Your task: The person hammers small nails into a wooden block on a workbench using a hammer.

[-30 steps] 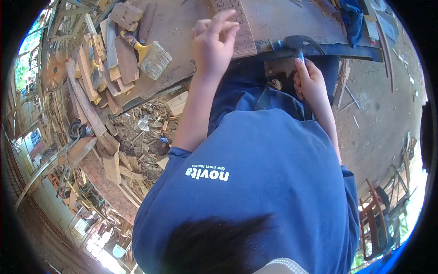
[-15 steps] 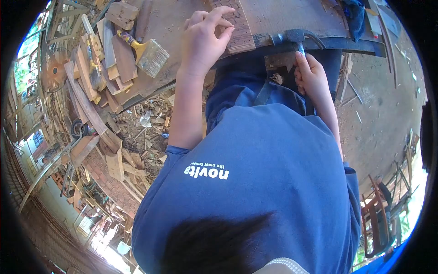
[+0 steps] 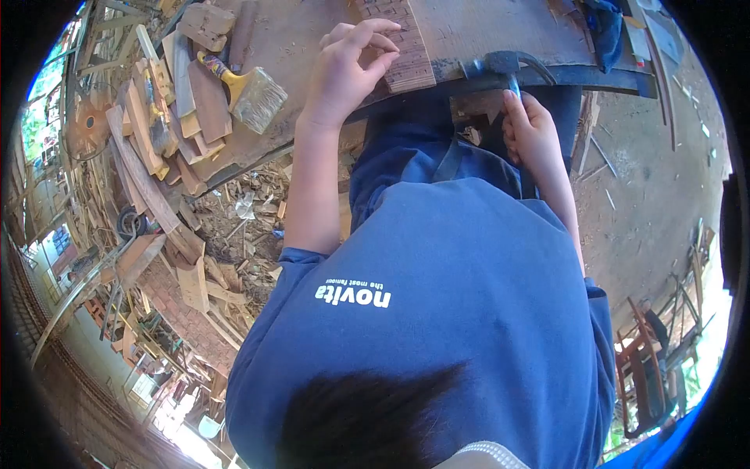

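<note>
My right hand (image 3: 531,129) is wrapped round the handle of a claw hammer (image 3: 502,62), whose dark head lies over the workbench's near edge. To its left, my left hand (image 3: 344,74) is beside a flat wooden board (image 3: 412,66) marked with rows of small dark spots or slots. Its thumb and a finger come together in a pinch over the board's left side, the index finger raised above them. Anything held between those fingertips is too small to make out.
Left on the workbench (image 3: 289,31) lie a wide paintbrush (image 3: 258,100) and a stack of wood offcuts (image 3: 207,94). A blue cloth (image 3: 608,35) hangs at the bench's right end. Wood scraps (image 3: 250,227) litter the floor at left.
The view has shifted slightly. The left hand's index fingertip has lowered a little toward the thumb. The hammer stays in the right hand in nearly the same place.
</note>
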{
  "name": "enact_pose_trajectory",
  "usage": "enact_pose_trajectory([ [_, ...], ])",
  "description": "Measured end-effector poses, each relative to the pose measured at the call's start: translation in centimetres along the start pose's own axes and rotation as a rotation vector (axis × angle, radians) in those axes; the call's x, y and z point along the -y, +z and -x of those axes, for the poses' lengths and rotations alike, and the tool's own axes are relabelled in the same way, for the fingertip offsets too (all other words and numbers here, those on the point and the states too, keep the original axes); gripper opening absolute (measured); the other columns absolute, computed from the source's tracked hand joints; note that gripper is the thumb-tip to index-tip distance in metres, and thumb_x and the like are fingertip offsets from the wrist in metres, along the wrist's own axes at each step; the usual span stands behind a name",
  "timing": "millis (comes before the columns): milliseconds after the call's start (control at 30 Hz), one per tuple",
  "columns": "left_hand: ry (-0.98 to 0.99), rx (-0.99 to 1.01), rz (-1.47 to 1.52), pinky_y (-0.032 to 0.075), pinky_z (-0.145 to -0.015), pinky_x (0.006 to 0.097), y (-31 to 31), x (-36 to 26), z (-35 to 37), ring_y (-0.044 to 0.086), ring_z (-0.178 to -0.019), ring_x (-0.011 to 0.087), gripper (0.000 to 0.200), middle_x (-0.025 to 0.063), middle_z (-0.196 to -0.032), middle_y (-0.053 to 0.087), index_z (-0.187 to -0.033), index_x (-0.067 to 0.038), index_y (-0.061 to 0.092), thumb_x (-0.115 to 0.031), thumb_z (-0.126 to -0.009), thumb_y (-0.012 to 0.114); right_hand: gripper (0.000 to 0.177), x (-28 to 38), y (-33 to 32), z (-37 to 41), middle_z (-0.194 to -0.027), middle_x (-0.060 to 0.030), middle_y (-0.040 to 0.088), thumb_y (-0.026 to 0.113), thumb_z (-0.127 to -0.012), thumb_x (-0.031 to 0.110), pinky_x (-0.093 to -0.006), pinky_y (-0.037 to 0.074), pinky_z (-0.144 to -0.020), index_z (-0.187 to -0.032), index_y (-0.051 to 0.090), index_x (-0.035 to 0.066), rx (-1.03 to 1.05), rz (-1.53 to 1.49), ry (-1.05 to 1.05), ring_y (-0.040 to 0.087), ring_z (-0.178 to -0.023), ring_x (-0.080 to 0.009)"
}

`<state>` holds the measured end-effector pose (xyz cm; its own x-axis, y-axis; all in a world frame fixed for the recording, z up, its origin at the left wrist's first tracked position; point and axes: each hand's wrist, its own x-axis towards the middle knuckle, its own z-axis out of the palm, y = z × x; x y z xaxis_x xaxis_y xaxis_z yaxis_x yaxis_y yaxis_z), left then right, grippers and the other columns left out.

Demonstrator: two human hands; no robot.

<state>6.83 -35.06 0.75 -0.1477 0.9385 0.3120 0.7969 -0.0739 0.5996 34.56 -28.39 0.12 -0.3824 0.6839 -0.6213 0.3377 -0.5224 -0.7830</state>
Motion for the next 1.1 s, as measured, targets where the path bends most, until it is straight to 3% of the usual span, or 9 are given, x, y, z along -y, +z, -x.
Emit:
enact_pose_trajectory([
  [100, 0.004, 0.005, -0.021, 0.045, -0.092, 0.0318, -0.2, -0.1, -0.1, 0.057, -0.092, 0.016, 0.038, -0.0051, -0.087, 0.074, -0.116, -0.019, 0.065, -0.011, -0.081, 0.076, 0.028, 0.3, 0.4, 0.6, -0.064, 0.0025, 0.046, 0.056, -0.102, 0.032, -0.0218, 0.031, -0.04, -0.097, 0.055, 0.005, -0.018, 0.086, -0.065, 0.041, -0.047, -0.0042],
  [200, 0.001, 0.01, -0.002, 0.047, -0.089, 0.0317, -0.2, 0.2, -0.1, 0.059, -0.09, 0.016, 0.038, -0.0043, -0.087, 0.074, -0.116, -0.018, 0.065, -0.011, -0.081, 0.077, 0.025, 0.8, 1.5, 1.2, -0.07, -0.0004, 0.054, 0.061, -0.1, 0.026, -0.0218, 0.038, -0.049, -0.104, 0.059, 0.002, -0.113, 0.378, -0.408, 0.047, -0.056, -0.0045],
  [267, 0.015, -0.001, 0.006, 0.049, -0.086, 0.0311, -0.3, 0.4, 0.0, 0.06, -0.087, 0.016, 0.038, -0.004, -0.087, 0.074, -0.116, -0.017, 0.065, -0.012, -0.081, 0.077, 0.037, 2.3, 2.6, 1.7, -0.072, -0.013, 0.066, 0.067, -0.095, 0.026, -0.0285, 0.048, -0.057, -0.115, 0.059, -0.005, -0.137, 0.413, -0.636, 0.062, -0.059, -0.0169],
  [367, -0.181, 0.069, 0.218, 0.053, -0.074, 0.0299, -0.4, 0.2, 0.2, 0.064, -0.077, 0.0172, 0.038, -0.0032, -0.087, 0.074, -0.117, -0.017, 0.064, -0.014, -0.081, 0.077, 0.029, 4.9, 4.2, 2.6, -0.081, -0.0035, 0.063, 0.065, -0.097, 0.022, -0.0239, 0.046, -0.066, -0.114, 0.061, -0.001, -0.101, 0.473, -0.607, 0.053, -0.073, -0.0081],
  [467, -0.216, 0.053, 0.22, 0.054, -0.064, 0.0296, -1.0, -0.2, 0.0, 0.066, -0.068, 0.0181, 0.036, -0.0015, -0.086, 0.073, -0.114, -0.016, 0.063, -0.015, -0.081, 0.077, 0.03, 6.3, 5.8, 2.7, -0.082, -0.0074, 0.065, 0.066, -0.096, 0.023, -0.0253, 0.047, -0.065, -0.116, 0.062, 0.0, -0.033, 0.482, -0.616, 0.055, -0.073, -0.0089],
  [533, -0.326, 0.207, 0.217, 0.052, -0.083, 0.0431, -2.6, -1.5, -0.6, 0.068, -0.097, 0.0302, 0.045, 0.0107, -0.096, 0.07, -0.12, -0.015, 0.057, -0.025, -0.081, 0.076, 0.03, 6.6, 6.4, 2.4, -0.082, -0.0087, 0.066, 0.066, -0.096, 0.023, -0.0258, 0.047, -0.065, -0.116, 0.062, 0.001, -0.012, 0.541, -0.631, 0.056, -0.072, -0.0092],
  [567, -0.338, 0.19, 0.225, 0.052, -0.083, 0.0431, -2.3, -1.0, -0.4, 0.068, -0.097, 0.0302, 0.045, 0.0107, -0.096, 0.07, -0.12, -0.015, 0.057, -0.025, -0.081, 0.076, 0.031, 6.7, 6.7, 2.3, -0.082, -0.0099, 0.067, 0.067, -0.096, 0.024, -0.026, 0.047, -0.065, -0.116, 0.062, 0.001, -0.022, 0.614, -0.571, 0.057, -0.072, -0.01],
  [633, -0.127, 0.071, 0.194, 0.056, -0.067, 0.0427, -1.6, -0.3, -0.3, 0.071, -0.079, 0.0348, 0.041, 0.0131, -0.084, 0.072, -0.121, -0.014, 0.054, -0.012, -0.084, 0.07, 0.032, 6.9, 7.1, 2.2, -0.081, -0.0112, 0.067, 0.067, -0.095, 0.025, -0.0262, 0.047, -0.065, -0.116, 0.062, 0.001, -0.02, 0.706, -0.511, 0.058, -0.072, -0.0108],
  [1100, -0.083, 0.063, 0.195, 0.055, -0.069, 0.0429, -1.6, 0.5, 0.4, 0.07, -0.081, 0.0339, 0.043, 0.0121, -0.087, 0.071, -0.122, -0.015, 0.051, -0.01, -0.084, 0.068, 0.027, 6.7, 6.9, 1.8, -0.073, -0.0021, 0.06, 0.066, -0.096, 0.024, -0.0229, 0.042, -0.06, -0.108, 0.064, -0.001, -0.076, 0.706, -0.69, 0.05, -0.066, -0.0057],
])
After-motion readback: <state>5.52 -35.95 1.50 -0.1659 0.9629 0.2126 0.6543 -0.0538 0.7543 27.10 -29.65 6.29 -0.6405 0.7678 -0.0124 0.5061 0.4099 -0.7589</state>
